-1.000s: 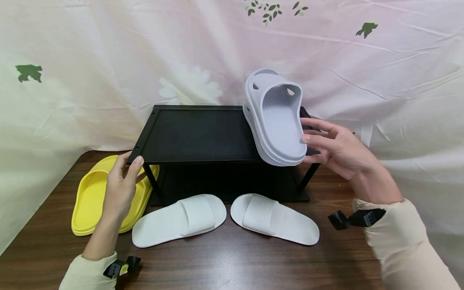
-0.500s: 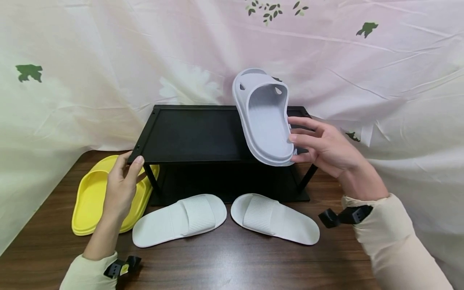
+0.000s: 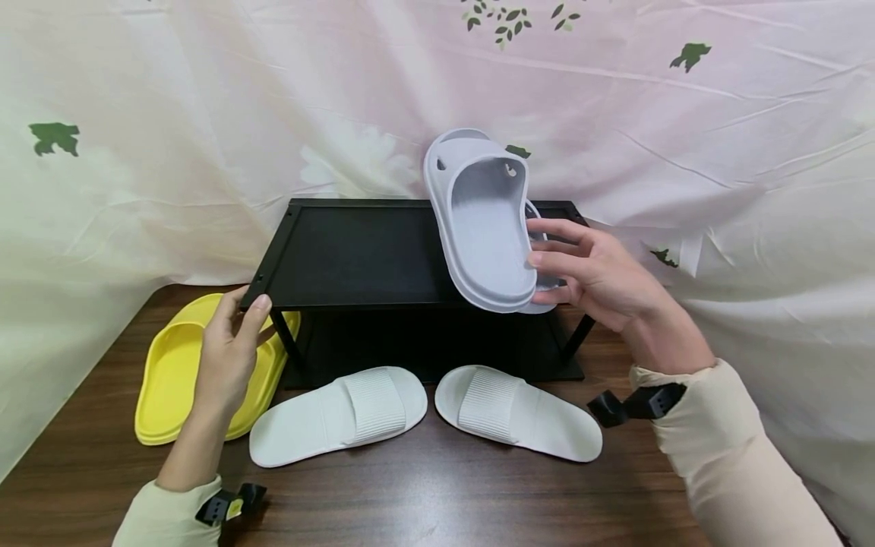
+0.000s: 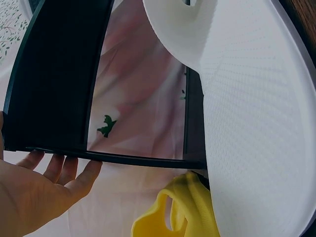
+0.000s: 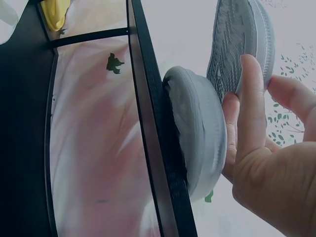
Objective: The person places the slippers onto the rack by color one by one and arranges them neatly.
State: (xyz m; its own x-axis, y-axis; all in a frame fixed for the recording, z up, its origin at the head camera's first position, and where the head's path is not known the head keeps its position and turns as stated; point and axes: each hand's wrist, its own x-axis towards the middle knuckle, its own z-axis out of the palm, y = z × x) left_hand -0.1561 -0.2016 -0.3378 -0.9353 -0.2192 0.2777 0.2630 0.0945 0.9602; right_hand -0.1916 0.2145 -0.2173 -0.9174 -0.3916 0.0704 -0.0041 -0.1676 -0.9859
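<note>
A smooth white rubbery slide (image 3: 328,422) with a broad ribbed strap and its matching mate (image 3: 526,418) lie on a glossy dark-brown wood-grain table (image 3: 431,505), strap ends facing each other. Bright yellow moulded clogs (image 3: 169,372) sit left of them. Behind hangs wrinkled pale pink-and-white cloth (image 3: 225,91) printed with green leaves.

On the worktop (image 3: 437,501) we find a two-level rack (image 3: 362,254), and behind it hangs a cloth (image 3: 205,129). Before the rack lie two slippers (image 3: 297,433), one left, one right. At its left are clogs (image 3: 171,372). On its right part rests a shoe (image 5: 202,133); left of this, above the rack, is a second shoe (image 3: 488,235).
</note>
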